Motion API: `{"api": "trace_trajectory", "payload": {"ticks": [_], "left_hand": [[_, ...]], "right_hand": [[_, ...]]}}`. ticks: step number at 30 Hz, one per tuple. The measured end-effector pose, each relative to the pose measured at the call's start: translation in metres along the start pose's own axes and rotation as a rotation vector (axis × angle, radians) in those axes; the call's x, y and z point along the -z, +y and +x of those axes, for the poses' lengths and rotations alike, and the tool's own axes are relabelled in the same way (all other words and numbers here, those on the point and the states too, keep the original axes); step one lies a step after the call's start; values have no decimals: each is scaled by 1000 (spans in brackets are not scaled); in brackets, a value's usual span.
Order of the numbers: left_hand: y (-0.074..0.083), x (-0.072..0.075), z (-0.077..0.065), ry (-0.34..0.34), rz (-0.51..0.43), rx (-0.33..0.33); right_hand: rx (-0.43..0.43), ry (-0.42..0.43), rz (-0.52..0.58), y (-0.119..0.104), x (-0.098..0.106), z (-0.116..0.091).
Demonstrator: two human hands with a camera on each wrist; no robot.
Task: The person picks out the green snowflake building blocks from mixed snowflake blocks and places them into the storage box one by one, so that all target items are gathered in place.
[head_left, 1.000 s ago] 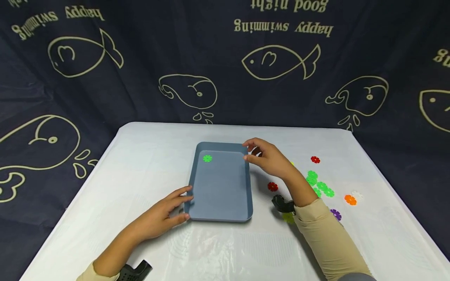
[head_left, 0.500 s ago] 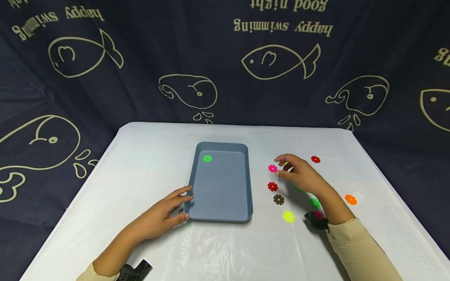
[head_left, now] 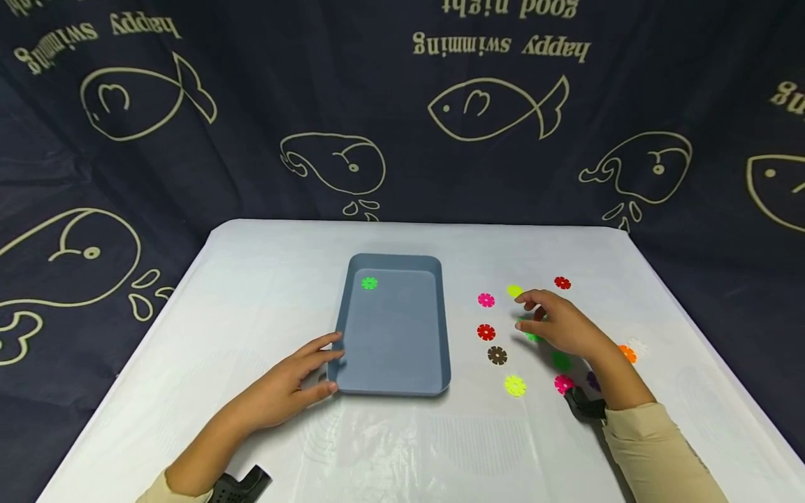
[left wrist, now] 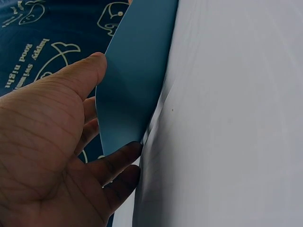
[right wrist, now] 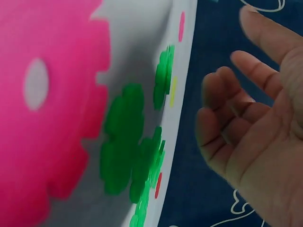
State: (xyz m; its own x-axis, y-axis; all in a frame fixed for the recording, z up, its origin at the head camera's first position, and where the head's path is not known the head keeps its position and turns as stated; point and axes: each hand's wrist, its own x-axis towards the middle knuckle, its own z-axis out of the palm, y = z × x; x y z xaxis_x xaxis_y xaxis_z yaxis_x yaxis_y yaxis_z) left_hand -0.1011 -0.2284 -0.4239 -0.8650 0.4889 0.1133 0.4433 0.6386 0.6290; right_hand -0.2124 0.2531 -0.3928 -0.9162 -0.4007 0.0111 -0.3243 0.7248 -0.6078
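While the white table [head_left: 270, 286] bears the blue-grey tray [head_left: 397, 342] at its middle, the left hand [head_left: 283, 389] touches the tray's left wall with fingers spread; the right hand [head_left: 566, 327], loosely curved and gripping nothing, hovers above the green discs [head_left: 562, 360] to the right: probably light, stiff, slippery, best pinched by notched rims.

dark cloth [head_left: 402, 157] | "happy swimming" | "good night" | head view: inverted

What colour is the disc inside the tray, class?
The disc is green, clearest in the head view.
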Motion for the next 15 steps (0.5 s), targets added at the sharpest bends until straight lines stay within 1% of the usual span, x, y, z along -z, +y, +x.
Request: {"api": "trace_trajectory", "payload": {"ticks": [8,15], "left_hand": [[0,0,0,2,0,-1],[0,0,0,-3,-4,-5]], "right_hand": [[-42,-66,-50,11,3,1],[-45,-105,-34,14,1,0]]}}
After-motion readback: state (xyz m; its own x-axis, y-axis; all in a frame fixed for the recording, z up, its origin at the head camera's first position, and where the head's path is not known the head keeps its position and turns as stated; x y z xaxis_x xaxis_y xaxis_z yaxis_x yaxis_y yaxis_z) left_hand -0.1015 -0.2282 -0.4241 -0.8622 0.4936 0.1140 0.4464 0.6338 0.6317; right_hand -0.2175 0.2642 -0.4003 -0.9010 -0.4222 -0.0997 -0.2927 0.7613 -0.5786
